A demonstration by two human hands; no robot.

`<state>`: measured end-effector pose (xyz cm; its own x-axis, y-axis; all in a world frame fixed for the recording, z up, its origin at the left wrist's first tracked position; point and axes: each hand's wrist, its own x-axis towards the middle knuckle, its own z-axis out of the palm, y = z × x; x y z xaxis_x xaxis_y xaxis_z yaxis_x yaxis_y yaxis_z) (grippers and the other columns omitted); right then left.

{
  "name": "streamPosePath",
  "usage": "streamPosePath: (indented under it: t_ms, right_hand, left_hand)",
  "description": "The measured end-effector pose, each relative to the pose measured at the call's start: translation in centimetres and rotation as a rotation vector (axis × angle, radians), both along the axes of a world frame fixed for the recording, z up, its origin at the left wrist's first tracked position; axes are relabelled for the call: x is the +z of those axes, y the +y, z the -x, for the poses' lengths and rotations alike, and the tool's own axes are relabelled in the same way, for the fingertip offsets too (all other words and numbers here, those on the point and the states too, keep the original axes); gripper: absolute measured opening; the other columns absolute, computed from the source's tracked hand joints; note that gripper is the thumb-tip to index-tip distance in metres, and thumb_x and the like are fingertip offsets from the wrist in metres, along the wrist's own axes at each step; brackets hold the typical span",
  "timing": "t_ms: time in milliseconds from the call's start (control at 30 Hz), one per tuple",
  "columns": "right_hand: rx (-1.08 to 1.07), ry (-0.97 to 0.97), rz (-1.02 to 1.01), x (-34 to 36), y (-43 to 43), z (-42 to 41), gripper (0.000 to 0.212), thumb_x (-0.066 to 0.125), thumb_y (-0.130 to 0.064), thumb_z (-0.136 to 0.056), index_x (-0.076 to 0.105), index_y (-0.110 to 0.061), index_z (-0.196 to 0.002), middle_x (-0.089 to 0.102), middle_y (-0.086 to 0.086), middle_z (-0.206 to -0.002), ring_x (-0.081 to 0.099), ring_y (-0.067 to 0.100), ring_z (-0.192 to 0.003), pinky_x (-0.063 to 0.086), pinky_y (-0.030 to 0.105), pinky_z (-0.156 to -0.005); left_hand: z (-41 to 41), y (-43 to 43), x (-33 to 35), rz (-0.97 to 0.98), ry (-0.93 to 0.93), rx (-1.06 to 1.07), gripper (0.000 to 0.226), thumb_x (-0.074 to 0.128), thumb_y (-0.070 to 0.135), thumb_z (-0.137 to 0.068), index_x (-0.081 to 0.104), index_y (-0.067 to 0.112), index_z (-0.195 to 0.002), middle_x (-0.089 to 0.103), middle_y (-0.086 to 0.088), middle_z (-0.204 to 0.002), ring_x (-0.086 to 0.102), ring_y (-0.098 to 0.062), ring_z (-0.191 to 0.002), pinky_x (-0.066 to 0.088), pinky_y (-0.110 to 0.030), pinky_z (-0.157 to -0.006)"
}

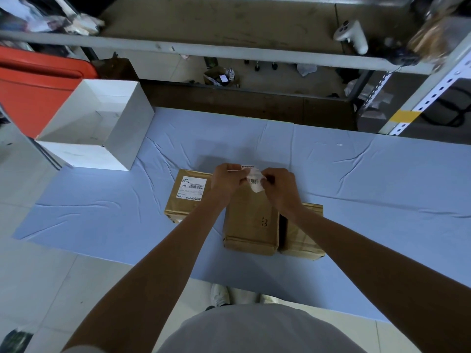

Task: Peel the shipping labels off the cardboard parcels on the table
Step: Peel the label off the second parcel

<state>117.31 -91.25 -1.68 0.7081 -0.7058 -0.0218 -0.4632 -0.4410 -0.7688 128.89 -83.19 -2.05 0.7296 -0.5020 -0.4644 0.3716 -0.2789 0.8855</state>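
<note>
Your widest free run is the bare right half of the blue cloth-covered table (369, 179), out to its right edge. Three brown cardboard parcels (251, 225) crowd the middle by the near edge (side by side, hardly a gap). An open white cardboard box (122, 138) blocks the far left corner.

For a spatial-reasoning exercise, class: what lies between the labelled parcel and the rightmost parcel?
In the head view, the middle parcel lies between the labelled parcel and the rightmost parcel.

Blue-covered table (356, 187), three cardboard parcels (251, 220), white box (102, 128)
</note>
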Motion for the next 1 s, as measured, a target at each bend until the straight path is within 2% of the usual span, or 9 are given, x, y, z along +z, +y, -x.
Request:
streamPosePath:
  t_ms: [133, 233, 333, 400, 500, 633, 733, 900, 1000]
  right_hand:
    - [-0.013, -0.080, -0.048, 0.4, 0.0, 0.4, 0.037, 0.056, 0.008, -0.080, 0.066, -0.014, -0.108, 0.068, 0.009, -0.079, 0.065, 0.014, -0.068, 0.054, 0.024, -0.057]
    - [-0.042, -0.098, -0.086, 0.7, 0.1, -0.1, 0.033, 0.054, 0.007, -0.081, 0.075, -0.012, -0.097, 0.074, 0.008, -0.090, 0.065, 0.009, -0.070, 0.051, 0.009, -0.056]
    - [-0.029, -0.108, -0.108, 1.0, 0.3, -0.2, 0.019, 0.072, -0.009, -0.078, 0.076, -0.015, -0.096, 0.074, 0.001, -0.087, 0.065, 0.005, -0.070, 0.049, 0.006, -0.058]
    - [0.022, -0.081, -0.136, 0.9, 0.2, 0.0, 0.026, 0.079, -0.014, -0.071, 0.075, -0.016, -0.097, 0.074, -0.001, -0.087, 0.067, 0.007, -0.076, 0.054, 0.016, -0.068]
    - [0.020, -0.042, -0.144, 0.5, -0.2, 0.3, 0.023, 0.078, -0.011, -0.071, 0.076, -0.012, -0.093, 0.074, 0.005, -0.086, 0.068, 0.011, -0.078, 0.055, 0.028, -0.072]
    - [-0.010, -0.075, -0.176, 0.4, -0.9, 0.4, 0.015, 0.078, -0.020, -0.074, 0.077, -0.010, -0.086, 0.074, 0.005, -0.078, 0.069, 0.015, -0.073, 0.052, 0.025, -0.065]
    - [-0.059, -0.091, -0.213, 0.2, -1.5, 0.7, 0.012, 0.076, -0.012, -0.072, 0.077, -0.011, -0.084, 0.074, 0.005, -0.074, 0.069, 0.016, -0.068, 0.054, 0.029, -0.066]
    - [-0.069, -0.115, -0.274, 0.1, -1.7, 0.8, 0.010, 0.076, -0.013, -0.074, 0.075, -0.009, -0.084, 0.074, 0.006, -0.074, 0.071, 0.015, -0.065, 0.058, 0.026, -0.066]
    - [-0.055, -0.129, -0.294, 0.1, -1.5, 0.8, 0.009, 0.075, -0.013, -0.077, 0.073, -0.008, -0.084, 0.074, 0.008, -0.075, 0.072, 0.017, -0.066, 0.059, 0.029, -0.069]
  left_hand:
    - [0.1, -0.2, 0.4, -0.003, -0.078, -0.068, 0.013, 0.071, 0.004, -0.080, 0.060, 0.006, -0.086, 0.065, -0.014, -0.086, 0.065, -0.021, -0.071, 0.054, -0.024, -0.062]
    - [0.5, -0.6, 0.5, -0.062, -0.177, -0.140, 0.011, 0.074, 0.008, -0.078, 0.064, 0.012, -0.078, 0.063, -0.007, -0.071, 0.058, -0.016, -0.060, 0.048, -0.025, -0.058]
    - [0.6, -0.7, 0.2, -0.080, -0.232, -0.160, 0.011, 0.075, 0.014, -0.079, 0.066, 0.012, -0.086, 0.066, -0.006, -0.079, 0.060, -0.013, -0.067, 0.049, -0.021, -0.062]
    - [0.5, -0.6, 0.2, -0.068, -0.217, -0.180, 0.015, 0.073, 0.012, -0.082, 0.066, 0.008, -0.094, 0.066, -0.007, -0.088, 0.062, -0.015, -0.079, 0.050, -0.017, -0.067]
    - [0.5, -0.5, 0.3, -0.084, -0.260, -0.250, 0.017, 0.073, 0.011, -0.081, 0.066, 0.005, -0.095, 0.065, -0.002, -0.085, 0.062, -0.014, -0.080, 0.048, -0.015, -0.065]
    - [0.6, 0.1, 0.3, -0.021, -0.247, -0.307, 0.015, 0.075, 0.010, -0.078, 0.062, 0.015, -0.084, 0.065, 0.003, -0.081, 0.064, -0.014, -0.080, 0.053, -0.022, -0.071]
    - [0.8, 0.3, 0.4, 0.080, -0.255, -0.384, 0.025, 0.076, -0.002, -0.073, 0.061, 0.016, -0.082, 0.066, 0.001, -0.083, 0.066, -0.011, -0.078, 0.055, -0.019, -0.068]
    - [0.9, -0.2, 0.4, 0.003, -0.370, -0.394, 0.024, 0.077, 0.002, -0.073, 0.061, 0.019, -0.079, 0.066, 0.001, -0.083, 0.065, -0.017, -0.082, 0.056, -0.037, -0.078]
    - [0.8, 0.0, 0.1, -0.018, -0.398, -0.377, 0.011, 0.072, 0.003, -0.079, 0.063, 0.010, -0.081, 0.069, -0.011, -0.091, 0.063, -0.017, -0.082, 0.055, -0.027, -0.074]
